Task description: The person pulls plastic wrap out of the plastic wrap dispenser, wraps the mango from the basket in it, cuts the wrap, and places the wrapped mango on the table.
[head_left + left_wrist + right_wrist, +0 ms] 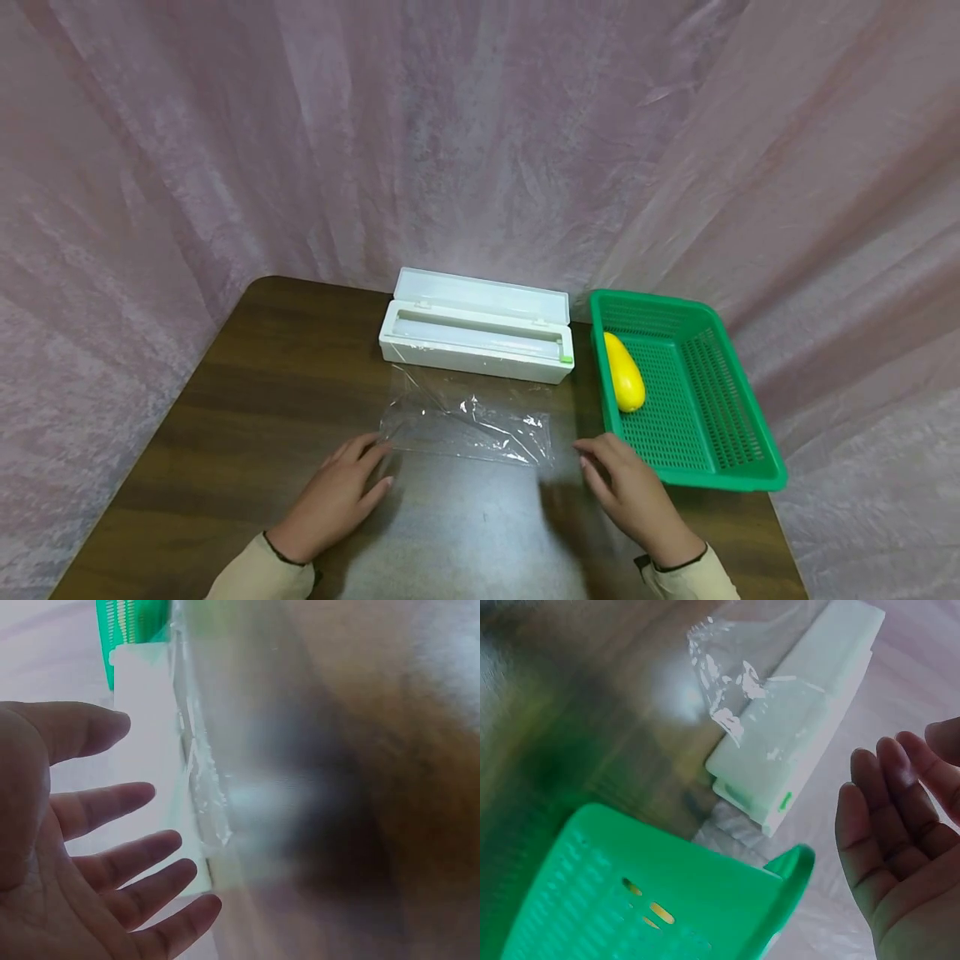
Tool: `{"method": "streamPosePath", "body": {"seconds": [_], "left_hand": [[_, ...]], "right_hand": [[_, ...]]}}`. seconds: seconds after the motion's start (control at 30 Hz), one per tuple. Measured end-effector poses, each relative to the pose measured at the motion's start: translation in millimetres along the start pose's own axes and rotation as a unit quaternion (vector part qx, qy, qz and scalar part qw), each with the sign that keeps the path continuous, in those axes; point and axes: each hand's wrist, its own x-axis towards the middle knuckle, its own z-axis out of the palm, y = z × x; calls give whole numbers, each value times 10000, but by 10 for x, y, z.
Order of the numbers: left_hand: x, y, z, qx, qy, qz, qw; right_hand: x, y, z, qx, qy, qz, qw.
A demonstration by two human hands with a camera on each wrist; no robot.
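A sheet of clear plastic wrap (468, 425) lies over the table in front of a white wrap dispenser (480, 357), whose lid (480, 296) is tipped back and whose roll shows inside. Near the sheet's left edge is my left hand (337, 496), its fingers spread in the left wrist view and holding nothing. On the other side, my right hand (626, 492) hovers between the sheet's right edge and the green basket (750, 417), fingers loosely bent and nothing in them. A yellow, elongated fruit or vegetable (626, 375) lies against the basket's left wall.
The brown wooden table (247, 400) reaches back to a pinkish curtain (480, 150) hanging behind it. A small green piece (566, 359) sits at the dispenser's right front corner. The basket stands just right of the dispenser, close to the table's right edge.
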Motion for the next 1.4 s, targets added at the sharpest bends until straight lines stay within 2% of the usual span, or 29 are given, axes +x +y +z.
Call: {"method": "streamPosePath", "body": {"seconds": [0.27, 0.43, 0.6, 0.8, 1.07, 1.4], "left_hand": [[48, 51, -22, -46, 32, 32, 10000], [38, 56, -5, -90, 34, 123, 9999], [38, 52, 6, -155, -48, 25, 9999], [56, 55, 23, -197, -132, -30, 9997], [71, 53, 33, -205, -213, -108, 9995], [80, 69, 56, -309, -243, -185, 9991]], "right_hand": [[103, 33, -123, -63, 155, -163, 9997], [156, 62, -197, -71, 425, -320, 9986], [201, 116, -250, -6, 662, -518, 9965], [270, 177, -291, -46, 666, -674, 9955], [395, 231, -338, -93, 670, -618, 9958], [475, 429, -375, 13, 907, -452, 9949]]}}
